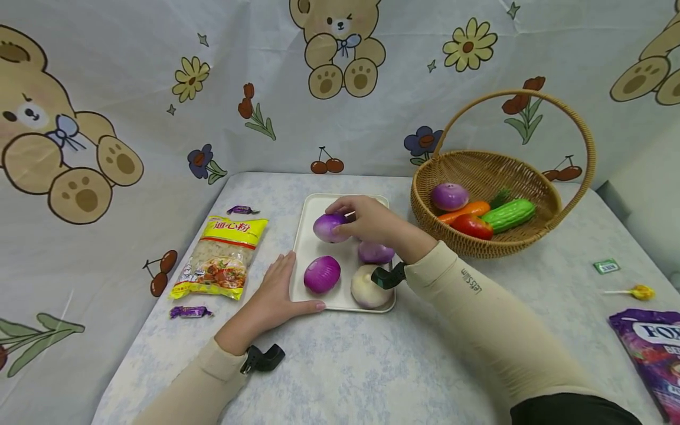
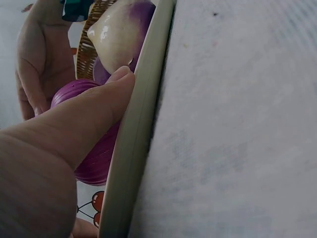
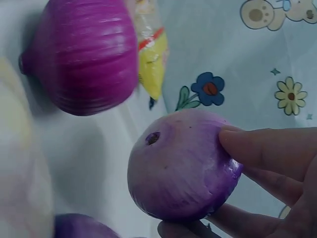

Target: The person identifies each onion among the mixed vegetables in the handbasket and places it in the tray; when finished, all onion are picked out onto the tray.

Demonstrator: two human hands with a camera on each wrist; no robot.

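A white tray [image 1: 319, 206] lies mid-table with several onions on it. My right hand [image 1: 341, 220] grips a smooth purple onion [image 1: 326, 228] at the tray's far left; in the right wrist view my fingers [image 3: 267, 148] curl round this onion [image 3: 181, 168]. A ribbed purple onion [image 1: 321, 274] sits at the front left, another purple one [image 1: 375, 252] is under my wrist, and a pale one [image 1: 369, 287] is at the front right. My left hand [image 1: 281, 289] lies flat beside the tray's left edge, with its thumb [image 2: 89, 119] against the rim [image 2: 133, 148].
A wicker basket [image 1: 531, 236] at the right holds a purple onion [image 1: 449, 196], carrot [image 1: 463, 211], red vegetable [image 1: 471, 226] and green gourd [image 1: 508, 215]. A pasta bag [image 1: 222, 257] and two candies [image 1: 189, 311] lie left. A lollipop [image 1: 634, 291] and purple bag [image 1: 653, 354] lie right.
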